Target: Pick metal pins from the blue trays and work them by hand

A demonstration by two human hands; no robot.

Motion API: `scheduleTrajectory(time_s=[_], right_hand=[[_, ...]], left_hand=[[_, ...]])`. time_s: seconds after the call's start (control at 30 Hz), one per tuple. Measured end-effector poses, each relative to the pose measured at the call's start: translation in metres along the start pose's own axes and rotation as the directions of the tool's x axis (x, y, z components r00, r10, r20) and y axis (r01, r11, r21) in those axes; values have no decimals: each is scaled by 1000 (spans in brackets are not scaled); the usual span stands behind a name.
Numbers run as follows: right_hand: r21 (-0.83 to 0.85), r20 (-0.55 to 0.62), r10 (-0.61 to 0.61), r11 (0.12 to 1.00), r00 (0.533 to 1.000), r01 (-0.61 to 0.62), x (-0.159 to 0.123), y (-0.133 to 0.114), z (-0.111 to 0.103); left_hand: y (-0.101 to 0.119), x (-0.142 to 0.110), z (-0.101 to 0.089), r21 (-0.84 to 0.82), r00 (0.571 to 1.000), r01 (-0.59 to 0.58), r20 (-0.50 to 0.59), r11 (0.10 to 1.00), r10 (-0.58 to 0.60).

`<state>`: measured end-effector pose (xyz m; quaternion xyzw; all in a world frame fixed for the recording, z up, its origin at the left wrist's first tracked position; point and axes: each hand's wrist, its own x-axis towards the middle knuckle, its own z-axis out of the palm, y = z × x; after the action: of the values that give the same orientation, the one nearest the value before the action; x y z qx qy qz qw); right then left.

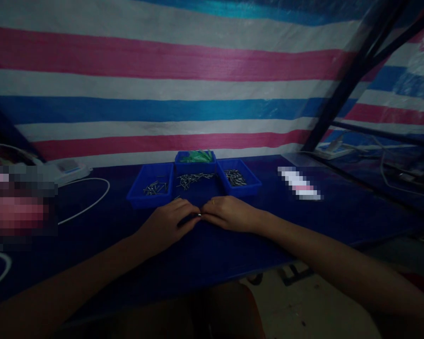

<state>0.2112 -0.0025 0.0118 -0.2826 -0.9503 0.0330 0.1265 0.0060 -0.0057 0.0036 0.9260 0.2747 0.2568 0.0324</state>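
Note:
My left hand and my right hand meet fingertip to fingertip above the blue table. Between them a small metal piece glints, pinched from both sides; its full shape is hidden by the fingers and the dim light. Just beyond the hands lies a loose pile of thin metal pins on the tabletop. A blue bin with similar pins stands past my left hand. Past my right hand is another blue bin, also holding pins.
Behind the pile, a third blue bin contains green packets. White cables and a white power strip lie at left. A blurred-out white item is at right. Striped sheeting hangs behind, beside a dark metal frame.

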Motion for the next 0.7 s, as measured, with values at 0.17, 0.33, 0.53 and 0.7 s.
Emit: scheduleTrajectory(time_s=[0.17, 0.33, 0.53, 0.7], right_hand=[[40, 6, -10, 999, 1000, 10, 0, 0, -2], [63, -2, 3, 998, 1000, -2, 0, -3, -4], [92, 14, 27, 995, 1000, -29, 0, -1, -2], [107, 17, 44, 993, 999, -45, -1, -1, -6]], left_hand=[[2, 0, -2, -37, 1000, 26, 18, 999, -25], [4, -1, -3, 118, 990, 89, 95, 989, -100], [-1, 0, 1, 219, 991, -75, 125, 973, 48], [0, 0, -2, 230, 996, -7, 87, 973, -14]])
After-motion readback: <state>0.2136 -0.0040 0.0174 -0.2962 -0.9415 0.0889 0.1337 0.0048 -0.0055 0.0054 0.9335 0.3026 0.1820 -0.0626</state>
